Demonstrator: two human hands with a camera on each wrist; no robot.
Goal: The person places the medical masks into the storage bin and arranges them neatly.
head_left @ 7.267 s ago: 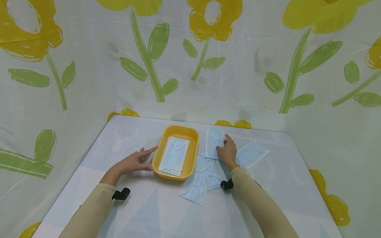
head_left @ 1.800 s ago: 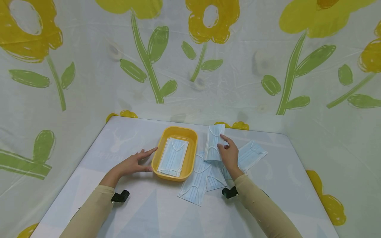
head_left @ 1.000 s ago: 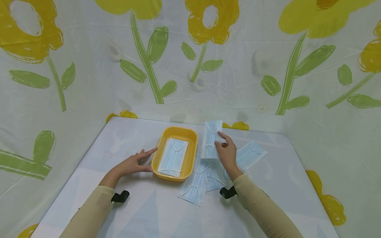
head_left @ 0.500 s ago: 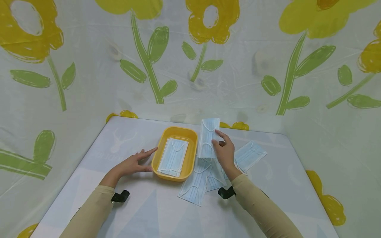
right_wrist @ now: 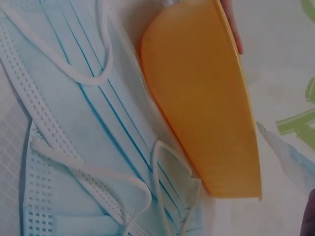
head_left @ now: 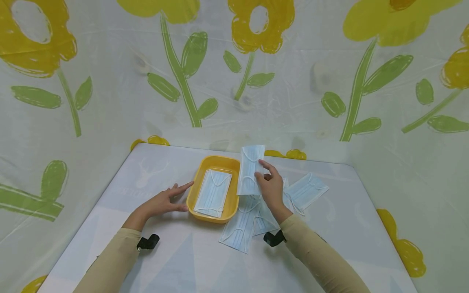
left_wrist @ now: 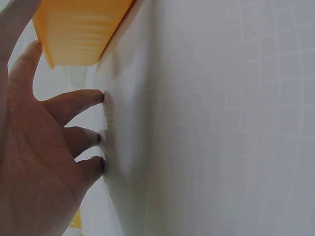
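My right hand [head_left: 271, 189] pinches a light blue face mask [head_left: 250, 171] by its right edge, between thumb and index finger. It hangs raised beside the right rim of a yellow plastic tray [head_left: 235, 203], overlapping that rim in the head view. Inside the tray lies another face mask [head_left: 213, 193], flat. With fingers spread, my left hand [head_left: 165, 202] touches the tray's left side; in the left wrist view, the lower fingers [left_wrist: 78, 101] rest on the tabletop. The right wrist view shows the held mask's corner [right_wrist: 290, 157] at the edge, past the tray wall [right_wrist: 202, 98].
Right of the tray, loose masks [head_left: 239, 228] overlap on the white patterned table [head_left: 176, 260]. One more mask [head_left: 307, 189] lies farther right, behind my right hand. A flower-printed curtain [head_left: 293, 106] stands behind the table.
My right hand has lifted a mask off the pile and carried it left to the tray's right rim. The left hand and tray have stayed in place.
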